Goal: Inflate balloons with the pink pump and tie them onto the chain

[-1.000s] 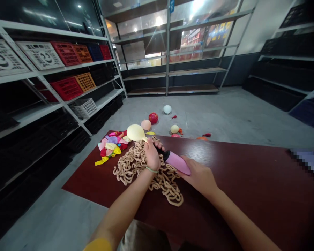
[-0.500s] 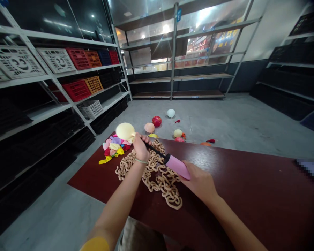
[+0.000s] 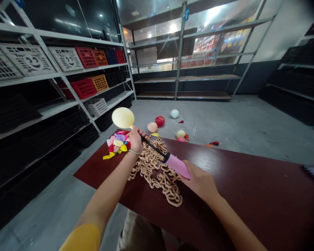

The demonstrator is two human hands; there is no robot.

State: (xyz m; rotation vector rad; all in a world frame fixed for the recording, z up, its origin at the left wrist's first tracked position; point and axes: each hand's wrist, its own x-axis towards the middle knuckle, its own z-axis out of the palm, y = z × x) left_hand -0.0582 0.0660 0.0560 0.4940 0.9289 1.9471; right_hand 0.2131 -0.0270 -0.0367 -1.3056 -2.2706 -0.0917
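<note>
A pale yellow balloon [image 3: 122, 117], partly inflated, sits on the far end of a pink and black balloon pump [image 3: 176, 166]. My left hand [image 3: 136, 139] is closed around the pump's black front end, at the neck of the balloon. My right hand [image 3: 200, 181] grips the pink body at the other end. Between the two hands a length of black tube shows. Under the pump a heap of tan chain-like links [image 3: 157, 164] lies on the dark red table [image 3: 232, 188]. Left of my left hand is a pile of limp, uninflated balloons [image 3: 117, 143] in many colours.
On the floor beyond the table lie a red balloon [image 3: 159, 121], a peach balloon [image 3: 152, 127], a white balloon [image 3: 174, 113] and several others. Shelving with plastic crates [image 3: 65, 58] stands at left, and a metal rack [image 3: 178, 78] at the back.
My left hand has moved up and left, away from my right hand, and more black tube shows between them. The yellow balloon looks slightly larger. The view has shifted a little to the left.
</note>
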